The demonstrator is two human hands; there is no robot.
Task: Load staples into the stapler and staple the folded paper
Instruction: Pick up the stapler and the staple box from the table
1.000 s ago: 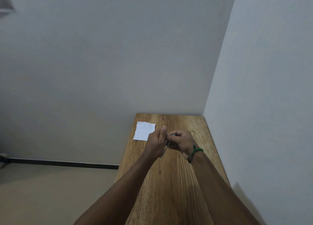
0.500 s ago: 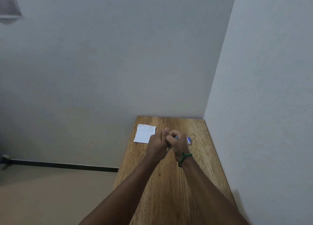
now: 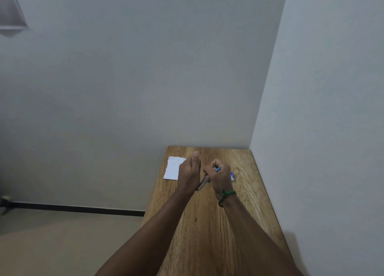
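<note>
Above the wooden table [image 3: 207, 234], both hands work on a small metal stapler [image 3: 204, 182] with a blue end [image 3: 217, 169]. My left hand [image 3: 190, 172] grips the stapler's lower part, thumb pointing up. My right hand [image 3: 220, 177], with a green wrist band, is closed around the blue upper end. The stapler looks spread apart between the hands; whether staples sit in it is hidden. A folded white paper [image 3: 173, 168] lies flat on the table's far left, partly behind my left hand. A small blue-and-white staple box [image 3: 233, 176] peeks out to the right of my right hand.
The narrow table stands in a room corner, with a wall along its far edge and another wall [image 3: 322, 130] along its right side. Its left edge drops to the floor [image 3: 62, 244].
The hands, pressed together half a second ago, have drawn apart, exposing the stapler's metal body between them. The camera view has tilted slightly.
</note>
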